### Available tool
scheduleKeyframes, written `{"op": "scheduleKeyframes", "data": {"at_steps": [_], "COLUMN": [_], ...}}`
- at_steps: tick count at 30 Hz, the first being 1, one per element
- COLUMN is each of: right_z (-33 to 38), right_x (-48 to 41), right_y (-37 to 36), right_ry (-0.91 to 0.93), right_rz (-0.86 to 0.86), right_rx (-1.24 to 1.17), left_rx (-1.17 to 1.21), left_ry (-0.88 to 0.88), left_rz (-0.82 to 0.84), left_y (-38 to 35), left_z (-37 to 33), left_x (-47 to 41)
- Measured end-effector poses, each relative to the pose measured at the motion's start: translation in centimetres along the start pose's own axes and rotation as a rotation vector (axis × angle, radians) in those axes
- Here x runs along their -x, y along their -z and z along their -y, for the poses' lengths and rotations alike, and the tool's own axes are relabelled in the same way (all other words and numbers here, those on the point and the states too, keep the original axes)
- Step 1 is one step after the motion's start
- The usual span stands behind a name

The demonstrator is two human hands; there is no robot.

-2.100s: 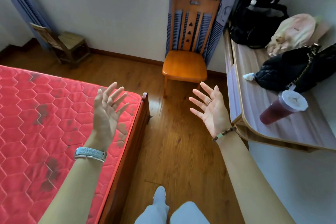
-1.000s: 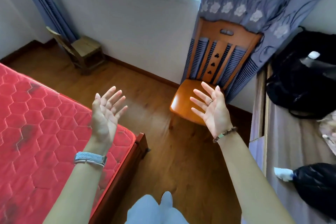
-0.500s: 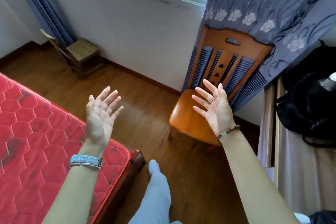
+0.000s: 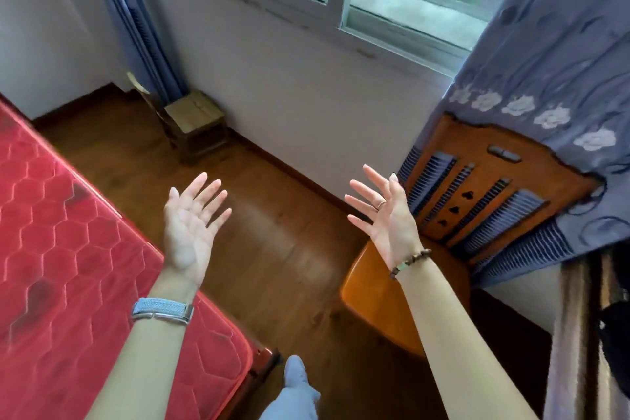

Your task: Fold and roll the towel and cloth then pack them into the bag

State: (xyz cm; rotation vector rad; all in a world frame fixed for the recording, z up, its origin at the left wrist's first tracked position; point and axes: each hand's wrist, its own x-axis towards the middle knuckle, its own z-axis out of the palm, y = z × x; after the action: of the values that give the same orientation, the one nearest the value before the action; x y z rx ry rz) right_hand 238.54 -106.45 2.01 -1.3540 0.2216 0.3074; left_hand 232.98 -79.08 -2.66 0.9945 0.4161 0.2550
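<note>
Since neither hand has anything in it, the step in hand looks like plain searching, so here's how I'd go about it.

Far left is the bed (image 4: 68, 266), just a bare red quilted mattress with nothing laid on it. That's a big flat surface, probably the best spot for folding and rolling later. The left hand (image 4: 191, 228) is up over the mattress edge, palm up, fingers spread wide, holding nothing. Behind it, by the wall under the blue curtain, sits a little wooden stool (image 4: 196, 123), also bare.

The middle is open wood floor (image 4: 272, 249), with one foot showing at the bottom edge.

The right hand (image 4: 385, 218) is the same deal: palm open, fingers fanned, empty, with a ring and a bead bracelet. It floats in front of the wooden chair (image 4: 453, 215), whose seat shows no fabric on it. A flowered curtain (image 4: 559, 78) drapes over the chair back.

Here's the catch: the towel, the cloth and the bag aren't anywhere in view. There's something dark at the far right edge, but I can't tell what it is.

So my take: don't reach for anything yet. Turn the head, find all three things, then bring the fabric to the mattress and smooth it flat before folding.
</note>
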Motion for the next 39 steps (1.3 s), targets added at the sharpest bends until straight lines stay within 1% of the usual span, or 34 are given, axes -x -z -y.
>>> {"op": "scheduleKeyframes", "data": {"at_steps": [8,11,17,23,29,35,39], "right_z": [1.4,1.7,1.2,1.5,3.0,5.4,6.5], "right_x": [-7.0,-9.2,-13.2,-18.3,-25.6,-33.1,-36.8], "right_y": [-5.2,-7.8,-12.7,-18.1,-23.9,-28.5,-31.9], "right_ry": [-0.036,-0.057,-0.109,-0.136,-0.153,-0.188,-0.189], "right_rz": [0.111,0.189,0.323,0.465,0.600,0.679,0.734], "right_rx": [0.001,0.023,0.068,0.151,0.241,0.270,0.272], "left_rx": [-0.015,0.001,0.026,0.060,0.112,0.130,0.113], "left_ry": [-0.064,-0.110,-0.151,-0.208,-0.269,-0.304,-0.321], "left_rz": [-0.111,-0.201,-0.332,-0.444,-0.565,-0.638,-0.665], "left_y": [1.6,3.4,6.2,7.9,8.0,6.7,5.9], "left_z": [-2.4,-3.8,-5.2,-6.5,-7.4,-8.7,-9.4], "left_x": [-4.4,-5.1,-6.3,-9.4,-14.7,-21.7,-24.7]}}
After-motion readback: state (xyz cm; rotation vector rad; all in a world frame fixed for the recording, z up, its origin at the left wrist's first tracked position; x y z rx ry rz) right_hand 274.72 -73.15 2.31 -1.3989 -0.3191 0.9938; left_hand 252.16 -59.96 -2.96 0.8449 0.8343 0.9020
